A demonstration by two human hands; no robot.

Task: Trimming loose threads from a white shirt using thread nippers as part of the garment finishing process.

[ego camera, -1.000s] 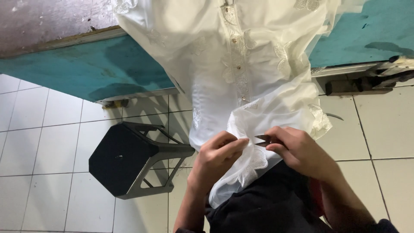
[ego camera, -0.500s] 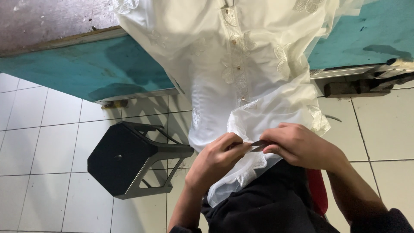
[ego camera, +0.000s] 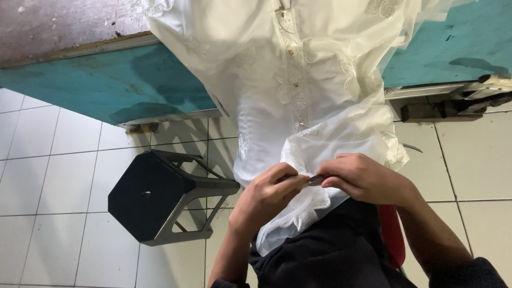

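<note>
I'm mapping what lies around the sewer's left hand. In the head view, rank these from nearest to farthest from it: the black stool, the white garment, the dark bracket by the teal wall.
1. White garment: pinched in the left hand, touching it.
2. Black stool: on the tiled floor, just to its left.
3. Dark bracket: upper right, beyond the right hand.

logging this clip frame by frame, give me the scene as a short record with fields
setting: white tiled floor, teal table at the top
left hand: left hand pinches the hem of the white garment
right hand: right hand grips the same hem and a small dark tool; what kind of tool cannot be told
garment: cream, embroidered, with a row of buttons; hangs off the table edge to the person's lap
nearby: black plastic stool stands on the floor to the left of the hands
</note>
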